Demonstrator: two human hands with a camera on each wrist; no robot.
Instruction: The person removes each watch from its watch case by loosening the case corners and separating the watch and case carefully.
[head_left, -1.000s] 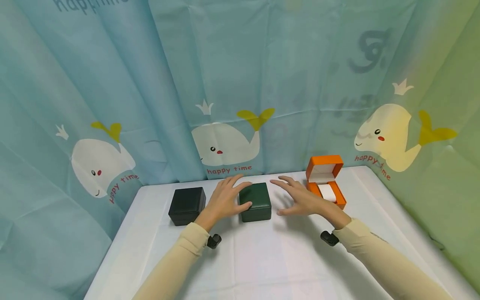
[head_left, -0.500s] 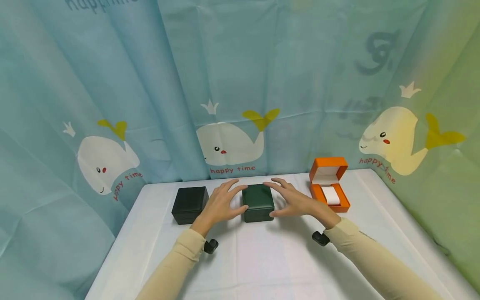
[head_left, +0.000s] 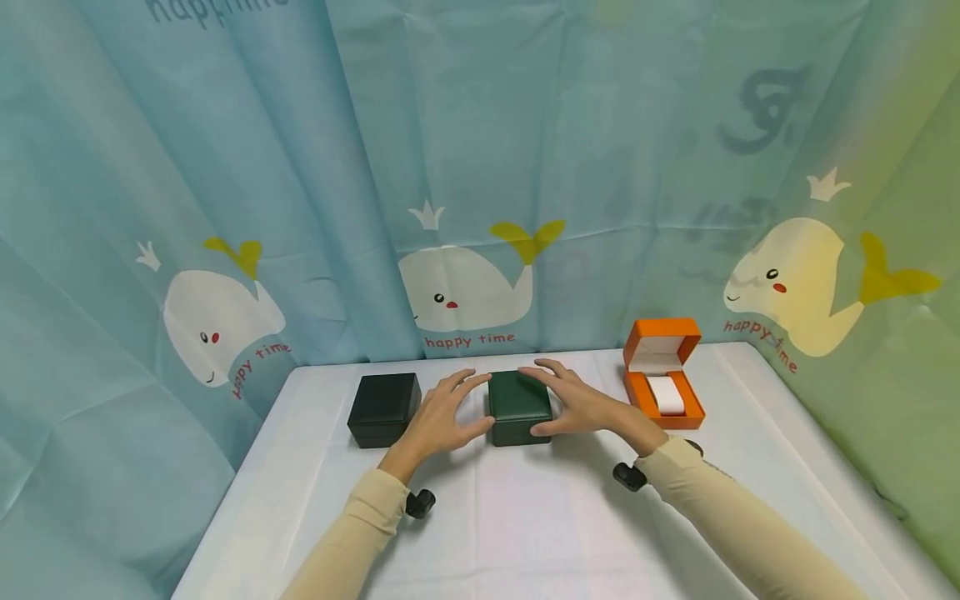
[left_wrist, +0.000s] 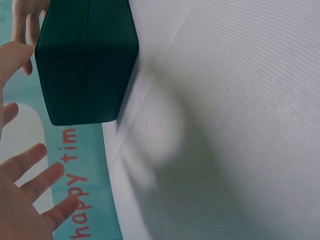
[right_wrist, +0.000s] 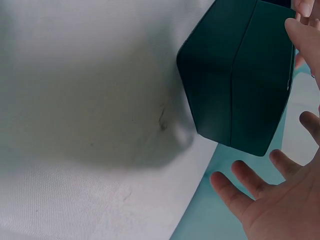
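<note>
Squarely mid-counter (head_left: 510,517), between left hand (head_left: 441,421) and right hand (head_left: 581,406): a green box (head_left: 521,398). Sits lid down, leather-like in finish, edges softly rounded, with a gentle sheen on top and a thin seam along the sides in both wrist views. At its left side, left hand open, fingers spread and lightly bowed, thumb tip by the near edge; touching or just short of it, cannot tell. At its right side, right hand likewise open and arched, index finger over the far part of the lid, thumb by the near right corner; contact again unclear.

Further left, a black box (head_left: 384,408), closed, squarish, dark and dull. Off to the right, an orange box (head_left: 671,422), lid raised, pale-lined, with a smooth white cushion (head_left: 665,395) inside. Underneath, white cloth, faintly creased, finely ribbed close up. Behind, a blue curtain (head_left: 480,125), loosely folded, printed with whales (head_left: 465,287).

Compared with one second ago: right hand no longer well apart from the green box, now reaching over its right side; left hand drawn back from above the lid to the left edge. Green box in the same spot between black and orange.
</note>
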